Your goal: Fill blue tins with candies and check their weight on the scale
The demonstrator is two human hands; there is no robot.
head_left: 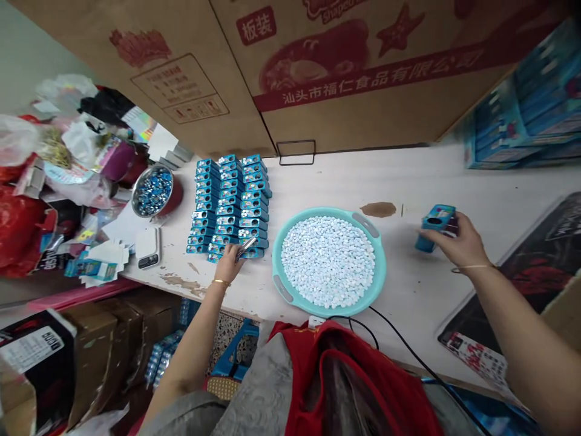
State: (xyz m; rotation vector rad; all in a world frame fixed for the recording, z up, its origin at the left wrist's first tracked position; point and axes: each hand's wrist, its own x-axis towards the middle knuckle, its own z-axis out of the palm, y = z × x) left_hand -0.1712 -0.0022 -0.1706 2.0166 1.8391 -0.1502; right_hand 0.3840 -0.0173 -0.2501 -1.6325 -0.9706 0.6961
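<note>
The bench (336,181) is white, blotched brown at its front edge. Along its back edge, brown cartons (318,130) carry dark red print and a dark red band with white characters. The basin (380,260) is turquoise with grey handles, its sweets (329,260) white to pale blue. Toward the left end, boxes (229,200) are blue with dark round spots; the bowl (175,197) is red outside. The apron (390,363) is red.

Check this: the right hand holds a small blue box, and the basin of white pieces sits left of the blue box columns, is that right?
Not quite: in the head view, the basin of white pieces sits right of the columns of blue boxes. The right hand does hold a small blue box.
</note>
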